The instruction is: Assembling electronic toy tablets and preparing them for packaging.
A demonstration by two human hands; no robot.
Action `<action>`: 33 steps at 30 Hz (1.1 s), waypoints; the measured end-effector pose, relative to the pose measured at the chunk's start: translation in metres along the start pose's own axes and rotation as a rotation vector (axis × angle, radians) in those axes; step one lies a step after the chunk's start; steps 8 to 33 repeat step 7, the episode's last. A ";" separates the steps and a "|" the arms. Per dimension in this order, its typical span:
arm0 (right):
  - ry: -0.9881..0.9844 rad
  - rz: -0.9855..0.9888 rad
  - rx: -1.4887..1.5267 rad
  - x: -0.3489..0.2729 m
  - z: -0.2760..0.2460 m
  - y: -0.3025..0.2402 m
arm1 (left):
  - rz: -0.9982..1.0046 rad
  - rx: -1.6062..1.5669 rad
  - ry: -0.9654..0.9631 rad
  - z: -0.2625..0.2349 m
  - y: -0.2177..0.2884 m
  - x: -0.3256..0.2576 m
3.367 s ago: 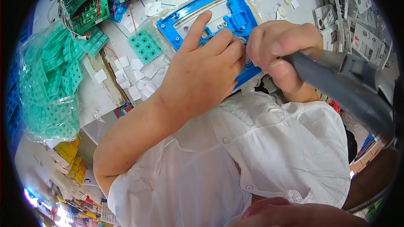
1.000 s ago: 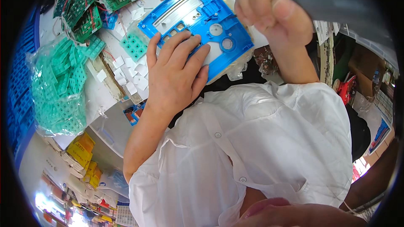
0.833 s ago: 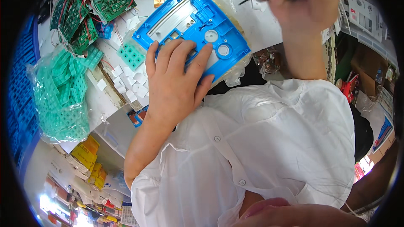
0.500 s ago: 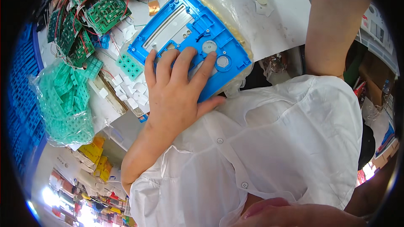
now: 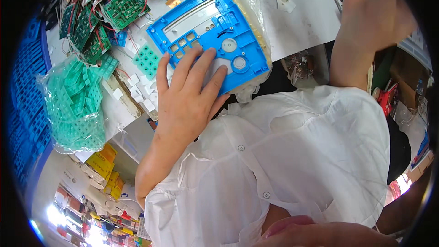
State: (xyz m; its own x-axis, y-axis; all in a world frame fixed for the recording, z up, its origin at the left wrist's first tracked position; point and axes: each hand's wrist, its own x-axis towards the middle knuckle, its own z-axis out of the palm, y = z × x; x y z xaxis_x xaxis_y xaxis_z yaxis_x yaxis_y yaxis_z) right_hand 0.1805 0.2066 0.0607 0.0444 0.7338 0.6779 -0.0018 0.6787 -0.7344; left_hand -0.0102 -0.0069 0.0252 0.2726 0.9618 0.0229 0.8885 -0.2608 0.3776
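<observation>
While the left hand lies palm down with its fingers spread flat, it presses on the near edge of a blue plastic panel that rests on the white worktable, right at the table's front edge. Its 4 fingers fan out over the panel's lower left part, reaching toward the row of small square openings, and the thumb points toward the panel's lower rim; nothing is pinched, the hand only bears down. The left forearm runs from the lower left, bare up to a white shirt sleeve.

The right hand is raised at the upper right, well apart from the panel, its forearm rising steeply from the shirt. Its back faces the camera and the fingers curl away out of sight, so I cannot tell whether it holds anything.

A crumpled clear bag lies under the panel's right side. Left of the panel lie a small green keypad mat, green circuit boards and a bag of green keypad mats.
</observation>
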 end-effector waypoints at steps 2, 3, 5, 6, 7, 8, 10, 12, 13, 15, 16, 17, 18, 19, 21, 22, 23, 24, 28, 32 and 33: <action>-0.176 -0.128 -0.038 -0.016 -0.017 -0.008 | -0.014 -0.018 0.087 0.006 0.004 -0.013; -0.394 -0.149 -0.052 -0.034 -0.026 -0.003 | -0.039 -0.041 0.131 0.013 0.005 -0.023; -0.898 -0.197 -0.100 -0.059 -0.041 -0.002 | -0.050 -0.105 0.217 0.022 0.005 -0.034; -1.005 -0.162 -0.180 -0.073 -0.043 -0.002 | -0.064 -0.108 0.234 0.024 0.006 -0.039; -1.108 -0.124 -0.259 -0.093 -0.046 -0.001 | -0.079 -0.109 0.248 0.025 0.007 -0.042; -1.108 -0.124 -0.259 -0.093 -0.046 -0.001 | -0.079 -0.109 0.248 0.025 0.007 -0.042; -1.108 -0.124 -0.259 -0.093 -0.046 -0.001 | -0.079 -0.109 0.248 0.025 0.007 -0.042; -1.108 -0.124 -0.259 -0.093 -0.046 -0.001 | -0.079 -0.109 0.248 0.025 0.007 -0.042; -1.108 -0.124 -0.259 -0.093 -0.046 -0.001 | -0.079 -0.109 0.248 0.025 0.007 -0.042; -1.108 -0.124 -0.259 -0.093 -0.046 -0.001 | -0.079 -0.109 0.248 0.025 0.007 -0.042; -1.108 -0.124 -0.259 -0.093 -0.046 -0.001 | -0.079 -0.109 0.248 0.025 0.007 -0.042; -1.108 -0.124 -0.259 -0.093 -0.046 -0.001 | -0.079 -0.109 0.248 0.025 0.007 -0.042; -1.108 -0.124 -0.259 -0.093 -0.046 -0.001 | -0.079 -0.109 0.248 0.025 0.007 -0.042; -1.108 -0.124 -0.259 -0.093 -0.046 -0.001 | -0.079 -0.109 0.248 0.025 0.007 -0.042; -1.108 -0.124 -0.259 -0.093 -0.046 -0.001 | -0.079 -0.109 0.248 0.025 0.007 -0.042; -1.108 -0.124 -0.259 -0.093 -0.046 -0.001 | -0.079 -0.109 0.248 0.025 0.007 -0.042; -1.108 -0.124 -0.259 -0.093 -0.046 -0.001 | -0.079 -0.109 0.248 0.025 0.007 -0.042; -1.108 -0.124 -0.259 -0.093 -0.046 -0.001 | -0.079 -0.109 0.248 0.025 0.007 -0.042; -1.108 -0.124 -0.259 -0.093 -0.046 -0.001 | -0.079 -0.109 0.248 0.025 0.007 -0.042; -1.108 -0.124 -0.259 -0.093 -0.046 -0.001 | -0.079 -0.109 0.248 0.025 0.007 -0.042; -1.108 -0.124 -0.259 -0.093 -0.046 -0.001 | -0.079 -0.109 0.248 0.025 0.007 -0.042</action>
